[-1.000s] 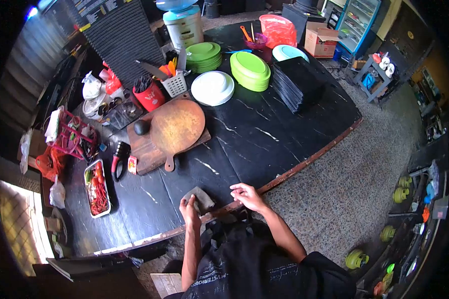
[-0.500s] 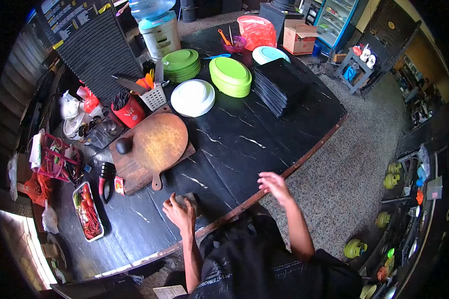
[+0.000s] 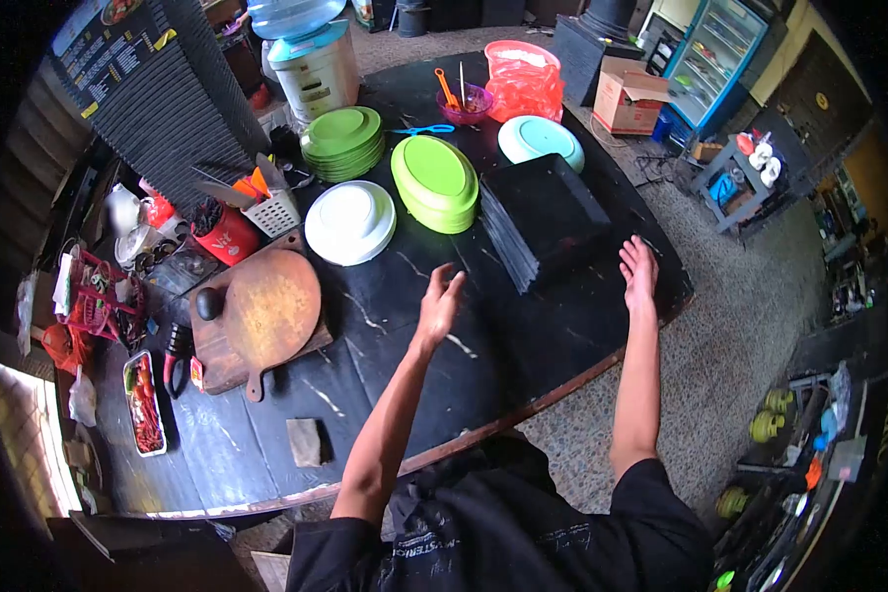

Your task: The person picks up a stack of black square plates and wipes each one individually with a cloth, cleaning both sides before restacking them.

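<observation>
Your left hand (image 3: 439,306) open, fingers spread, empty, hovering over black tabletop (image 3: 562,321) just left of stack of black square plates (image 3: 553,202). Your right hand (image 3: 639,268) open too, empty, palm down at stack's right side near table edge; contact unclear. Stack sits between both hands, beside green oval plates (image 3: 434,183). Folded cloth (image 3: 306,441) lies well apart, near front edge.
</observation>
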The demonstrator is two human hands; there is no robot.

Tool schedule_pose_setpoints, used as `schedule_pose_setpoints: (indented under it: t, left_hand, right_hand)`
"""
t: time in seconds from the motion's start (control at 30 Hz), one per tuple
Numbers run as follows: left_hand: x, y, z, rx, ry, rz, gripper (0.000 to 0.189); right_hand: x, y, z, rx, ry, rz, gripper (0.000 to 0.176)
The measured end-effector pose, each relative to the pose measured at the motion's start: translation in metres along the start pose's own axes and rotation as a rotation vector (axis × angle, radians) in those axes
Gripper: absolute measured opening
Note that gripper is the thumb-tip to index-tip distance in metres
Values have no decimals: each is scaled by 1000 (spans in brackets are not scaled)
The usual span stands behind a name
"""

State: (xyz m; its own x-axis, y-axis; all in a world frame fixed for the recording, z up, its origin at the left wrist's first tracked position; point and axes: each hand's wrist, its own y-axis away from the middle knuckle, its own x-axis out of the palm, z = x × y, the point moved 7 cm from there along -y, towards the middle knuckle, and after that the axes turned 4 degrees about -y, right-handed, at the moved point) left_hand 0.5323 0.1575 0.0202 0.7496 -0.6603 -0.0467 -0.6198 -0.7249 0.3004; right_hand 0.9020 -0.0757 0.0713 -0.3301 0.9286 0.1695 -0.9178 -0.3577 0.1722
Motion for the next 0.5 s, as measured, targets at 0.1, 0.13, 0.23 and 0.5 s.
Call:
schedule_pose_setpoints:
  t: [0.1, 0.13, 0.23, 0.5]
  left_hand:
    - [50, -45, -22, -86, 189, -6, 72]
    - [60, -55, -26, -108, 183, -45, 78]
    - [86, -76, -30, -169, 284, -50, 84]
    - [115, -128, 1, -259, 611, -49, 91]
  right_hand:
    - [23, -63, 1, 79, 61, 140, 65]
    - [32, -79, -9, 163, 93, 197, 71]
    - [55, -107, -41, 360, 173, 349, 72]
    - [94, -129, -70, 438, -99, 594, 69]
